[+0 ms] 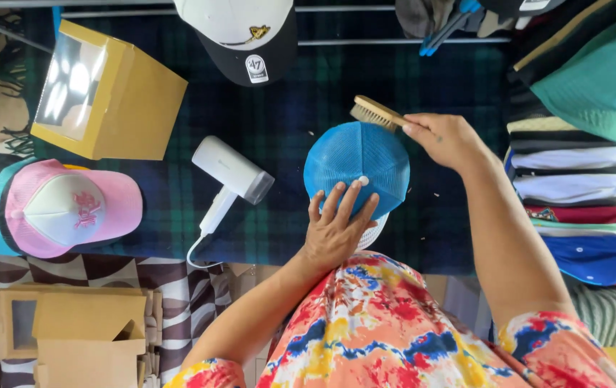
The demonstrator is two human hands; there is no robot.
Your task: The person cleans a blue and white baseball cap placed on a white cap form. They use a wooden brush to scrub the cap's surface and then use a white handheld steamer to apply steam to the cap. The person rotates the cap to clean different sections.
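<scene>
A blue mesh cap (357, 167) sits on a white stand in the middle of a dark plaid cloth (279, 122). My left hand (336, 226) lies flat on the cap's near side, fingers spread. My right hand (446, 138) grips a wooden brush (374, 112), whose bristles touch the cap's far edge.
A white handheld steamer (230, 176) lies left of the cap. A tan window box (107, 93) stands far left, with a pink and white cap (63, 208) below it. A white and black cap (243, 36) hangs at top. Stacked caps (581, 194) fill the right side. Flat cardboard boxes (71, 334) lie lower left.
</scene>
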